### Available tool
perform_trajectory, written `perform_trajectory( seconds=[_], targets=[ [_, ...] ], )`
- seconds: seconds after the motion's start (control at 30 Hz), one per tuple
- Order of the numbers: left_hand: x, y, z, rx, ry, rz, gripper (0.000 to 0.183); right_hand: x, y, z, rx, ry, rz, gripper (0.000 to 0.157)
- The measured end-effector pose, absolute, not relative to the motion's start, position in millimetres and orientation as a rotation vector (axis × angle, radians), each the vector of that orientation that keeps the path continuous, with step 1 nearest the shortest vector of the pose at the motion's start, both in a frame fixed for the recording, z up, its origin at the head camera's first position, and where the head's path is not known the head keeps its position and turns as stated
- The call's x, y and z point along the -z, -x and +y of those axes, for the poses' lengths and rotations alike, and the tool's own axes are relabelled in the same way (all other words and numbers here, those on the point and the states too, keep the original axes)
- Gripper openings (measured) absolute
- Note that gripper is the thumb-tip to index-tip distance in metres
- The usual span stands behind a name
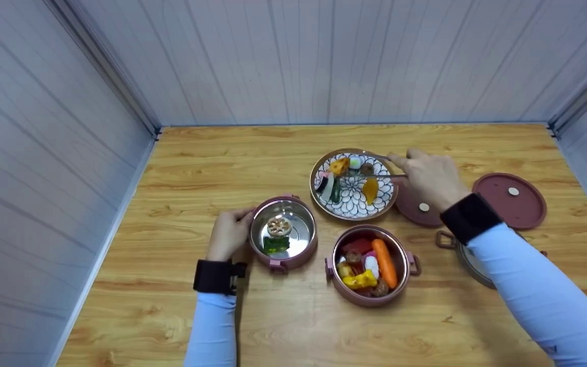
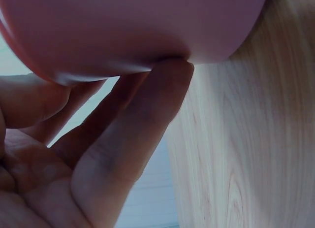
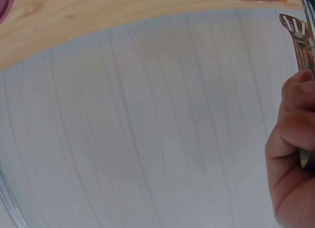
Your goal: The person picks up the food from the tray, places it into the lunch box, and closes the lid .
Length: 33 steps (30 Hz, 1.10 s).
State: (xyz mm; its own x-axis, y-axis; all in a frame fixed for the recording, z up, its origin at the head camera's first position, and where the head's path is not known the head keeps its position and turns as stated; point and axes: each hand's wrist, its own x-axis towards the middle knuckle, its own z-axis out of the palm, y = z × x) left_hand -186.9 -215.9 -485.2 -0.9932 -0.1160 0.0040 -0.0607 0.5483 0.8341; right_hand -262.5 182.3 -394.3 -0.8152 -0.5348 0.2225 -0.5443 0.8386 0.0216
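Note:
My left hand (image 1: 230,232) rests against the outer left side of a pink pot (image 1: 309,255); in the left wrist view its fingertips (image 2: 170,75) touch the smooth wall. Inside that pot lie a lotus root slice (image 1: 279,227) and a green piece (image 1: 276,244). My right hand (image 1: 433,176) grips metal tongs (image 1: 375,176), their arms spread over a patterned plate (image 1: 352,204). On the plate are an orange-yellow piece (image 1: 339,166), a white-and-green round (image 1: 355,162), a brown ball (image 1: 367,169), a yellow piece (image 1: 370,190) and dark green strips (image 1: 336,189). A slotted tong end (image 3: 294,26) shows in the right wrist view.
A second pink pot (image 1: 367,300) holds a carrot (image 1: 385,264), a yellow piece (image 1: 359,280) and other food pieces. Two dark pink lids (image 1: 510,201) lie at the right, one partly under the right hand. Another pot (image 1: 477,267) is half hidden beneath the right forearm. Pale walls enclose the table.

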Motion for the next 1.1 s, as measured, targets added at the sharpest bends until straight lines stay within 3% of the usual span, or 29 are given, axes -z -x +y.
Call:
perform_trajectory(
  seconds=[0.47, 1.1],
  targets=[
    [485.2, 186.7, -214.7, 1.481, -0.14, -2.693, 0.024, 395.7, 283.4, 178.6, -0.046, -0.818, -2.961, 0.047],
    [484.4, 186.4, -215.6, 1.449, -0.131, -2.714, 0.024, 424.9, 237.9, 215.9, -0.387, -0.616, -2.903, 0.047]
  ],
)
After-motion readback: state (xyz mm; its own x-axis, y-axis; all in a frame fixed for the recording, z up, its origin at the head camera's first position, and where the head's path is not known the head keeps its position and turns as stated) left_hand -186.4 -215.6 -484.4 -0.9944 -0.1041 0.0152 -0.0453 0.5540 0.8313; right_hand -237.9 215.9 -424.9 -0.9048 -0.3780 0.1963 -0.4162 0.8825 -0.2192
